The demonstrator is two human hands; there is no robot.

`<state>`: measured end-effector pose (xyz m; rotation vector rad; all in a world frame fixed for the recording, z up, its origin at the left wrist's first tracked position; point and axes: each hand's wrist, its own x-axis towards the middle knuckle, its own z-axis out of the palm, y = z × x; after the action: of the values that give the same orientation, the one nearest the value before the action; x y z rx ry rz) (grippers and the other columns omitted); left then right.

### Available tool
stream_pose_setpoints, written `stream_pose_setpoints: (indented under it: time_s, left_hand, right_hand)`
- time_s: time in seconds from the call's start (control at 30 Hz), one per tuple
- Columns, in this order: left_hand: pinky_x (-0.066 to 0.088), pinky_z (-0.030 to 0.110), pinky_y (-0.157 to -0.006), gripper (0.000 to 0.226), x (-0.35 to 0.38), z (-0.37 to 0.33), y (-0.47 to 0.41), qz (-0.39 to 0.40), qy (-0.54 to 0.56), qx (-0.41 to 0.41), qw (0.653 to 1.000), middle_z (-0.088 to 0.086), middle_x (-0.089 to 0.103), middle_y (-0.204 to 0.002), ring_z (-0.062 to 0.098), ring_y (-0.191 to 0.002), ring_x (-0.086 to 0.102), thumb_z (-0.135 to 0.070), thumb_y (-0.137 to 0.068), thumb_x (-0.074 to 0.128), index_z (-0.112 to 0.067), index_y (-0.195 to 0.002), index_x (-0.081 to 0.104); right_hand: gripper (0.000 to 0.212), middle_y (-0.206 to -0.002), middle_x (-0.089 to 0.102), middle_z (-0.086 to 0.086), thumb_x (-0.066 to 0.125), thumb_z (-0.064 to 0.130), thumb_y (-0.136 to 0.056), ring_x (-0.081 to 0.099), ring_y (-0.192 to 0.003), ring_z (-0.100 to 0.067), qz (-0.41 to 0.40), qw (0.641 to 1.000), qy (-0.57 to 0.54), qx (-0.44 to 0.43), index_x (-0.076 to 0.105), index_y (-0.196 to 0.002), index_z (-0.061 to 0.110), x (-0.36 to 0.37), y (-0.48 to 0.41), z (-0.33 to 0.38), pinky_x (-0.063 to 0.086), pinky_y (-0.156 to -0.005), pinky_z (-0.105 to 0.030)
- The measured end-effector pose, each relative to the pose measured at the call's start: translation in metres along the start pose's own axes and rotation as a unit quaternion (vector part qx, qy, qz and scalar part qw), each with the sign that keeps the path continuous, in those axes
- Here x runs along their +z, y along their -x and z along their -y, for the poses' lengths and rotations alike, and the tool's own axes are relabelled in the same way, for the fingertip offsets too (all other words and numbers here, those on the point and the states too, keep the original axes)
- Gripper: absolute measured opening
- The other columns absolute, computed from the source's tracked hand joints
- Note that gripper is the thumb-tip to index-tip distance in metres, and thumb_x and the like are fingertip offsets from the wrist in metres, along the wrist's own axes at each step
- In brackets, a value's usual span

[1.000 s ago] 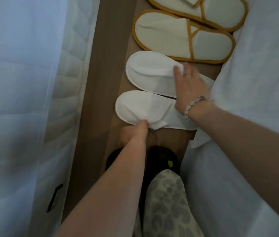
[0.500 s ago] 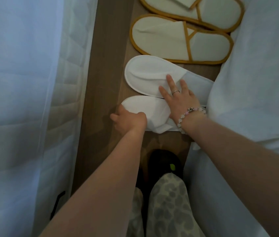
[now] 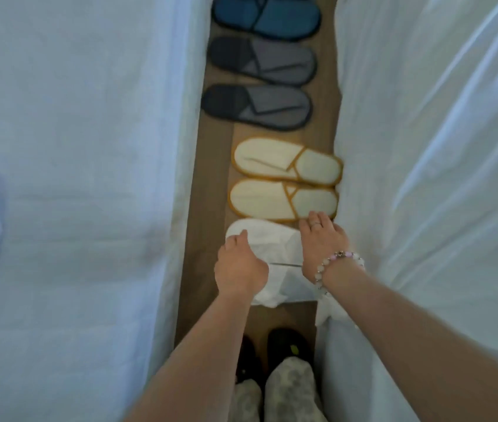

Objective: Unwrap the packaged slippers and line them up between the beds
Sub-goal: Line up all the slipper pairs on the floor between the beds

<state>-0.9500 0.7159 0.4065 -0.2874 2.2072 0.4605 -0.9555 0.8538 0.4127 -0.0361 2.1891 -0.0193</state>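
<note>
Between the beds (image 3: pixel 424 178), white slippers (image 3: pixel 272 245) lay on the floor (image 3: pixel 208 184); left hand (image 3: pixel 240 269) fingers curled on their toe edge, right hand (image 3: pixel 324 242) fingers pressed flat. Light and floppy, they were likely best gripped at the sole rims.

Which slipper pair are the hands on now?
The plain white cloth slippers, nearest the person, under the left hand and right hand. The cream orange-trimmed pair, grey pair and blue slippers lie farther along.

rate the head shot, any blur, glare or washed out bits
Head view: dim, bluish light, no glare; soft throughout, the white slippers under the left hand and right hand nearly featureless; the bed sheets wash out pale; the blue slipper is cropped at the top.
</note>
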Motion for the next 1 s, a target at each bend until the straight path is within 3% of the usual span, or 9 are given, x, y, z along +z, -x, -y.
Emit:
stream_pose_setpoints:
  time_s: [0.1,0.2,0.3,0.4,0.53,0.7,0.87,1.0]
  left_hand:
    - [0.020,0.040,-0.116,0.068,-0.024,-0.029,0.000,-0.002,-0.114,0.082,0.990,0.002,0.011,-0.159,0.025,-0.147,0.006,-0.012,-0.091,0.043,-0.019,-0.151,0.010]
    - [0.008,0.043,-0.119,0.070,-0.027,-0.037,-0.020,0.010,-0.235,0.143,0.961,0.001,-0.001,-0.160,0.027,-0.147,-0.006,-0.015,-0.094,0.042,-0.020,-0.151,0.003]
    - [0.000,0.048,-0.118,0.071,-0.002,-0.019,-0.047,0.061,-0.335,0.152,0.928,0.002,-0.008,-0.160,0.032,-0.145,-0.013,-0.017,-0.094,0.039,-0.019,-0.151,-0.003]
    - [-0.003,0.049,-0.116,0.073,0.032,0.011,-0.072,0.099,-0.384,0.124,0.910,0.002,-0.016,-0.159,0.040,-0.143,-0.015,-0.017,-0.094,0.038,-0.018,-0.150,-0.009]
    - [0.003,0.045,-0.119,0.078,0.065,0.036,-0.105,0.115,-0.319,0.073,0.938,0.006,-0.021,-0.157,0.042,-0.144,-0.008,-0.017,-0.094,0.041,-0.019,-0.150,-0.013]
    - [0.014,0.043,-0.119,0.081,0.096,0.040,-0.111,0.098,-0.222,0.032,0.969,0.006,-0.020,-0.157,0.041,-0.143,0.008,-0.019,-0.092,0.047,-0.017,-0.151,-0.009]
    - [0.019,0.042,-0.118,0.080,0.099,0.040,-0.110,0.088,-0.178,0.024,0.980,0.004,-0.015,-0.158,0.036,-0.140,0.018,-0.018,-0.092,0.050,-0.018,-0.151,-0.003]
    - [0.035,0.041,-0.111,0.076,0.097,0.042,-0.109,0.096,-0.153,0.038,0.983,0.003,-0.006,-0.159,0.032,-0.132,0.034,-0.017,-0.091,0.052,-0.019,-0.151,0.006]
  right_hand:
    - [0.067,-0.154,0.016,-0.015,0.049,0.021,-0.089,0.016,-0.142,-0.026,0.023,0.999,-0.028,0.013,0.017,-0.146,0.004,-0.036,0.010,-0.012,0.027,-0.111,-0.033]
    - [0.066,-0.153,0.017,-0.016,0.049,0.022,-0.090,0.018,-0.142,-0.027,0.029,0.999,-0.041,0.009,0.018,-0.146,0.003,-0.035,0.000,-0.012,0.025,-0.113,-0.035]
    - [0.073,-0.157,-0.001,-0.018,0.046,0.020,-0.092,0.005,-0.146,-0.030,0.059,0.997,-0.042,0.001,0.004,-0.150,0.003,0.004,-0.022,-0.005,0.014,-0.118,-0.037]
    - [0.083,-0.155,-0.022,-0.016,0.047,0.022,-0.094,-0.010,-0.145,-0.032,0.117,0.992,-0.048,-0.013,-0.013,-0.150,0.016,0.055,-0.047,0.010,0.007,-0.118,-0.040]
    - [0.094,-0.154,-0.028,-0.010,0.056,0.021,-0.090,-0.013,-0.145,-0.034,0.117,0.991,-0.064,-0.024,-0.018,-0.149,0.028,0.101,-0.077,0.028,0.008,-0.117,-0.041]
    - [0.090,-0.155,-0.028,-0.005,0.052,0.023,-0.092,-0.011,-0.145,-0.035,0.121,0.991,-0.047,-0.023,-0.017,-0.149,0.027,0.118,-0.100,0.026,0.007,-0.118,-0.041]
    - [0.088,-0.154,-0.030,-0.002,0.051,0.019,-0.092,-0.010,-0.145,-0.033,0.136,0.990,-0.034,-0.021,-0.014,-0.150,0.026,0.121,-0.104,0.019,0.010,-0.118,-0.041]
    - [0.087,-0.155,-0.027,-0.003,0.052,0.020,-0.092,-0.006,-0.146,-0.033,0.144,0.989,-0.029,-0.018,-0.013,-0.150,0.025,0.118,-0.104,0.021,0.012,-0.118,-0.041]
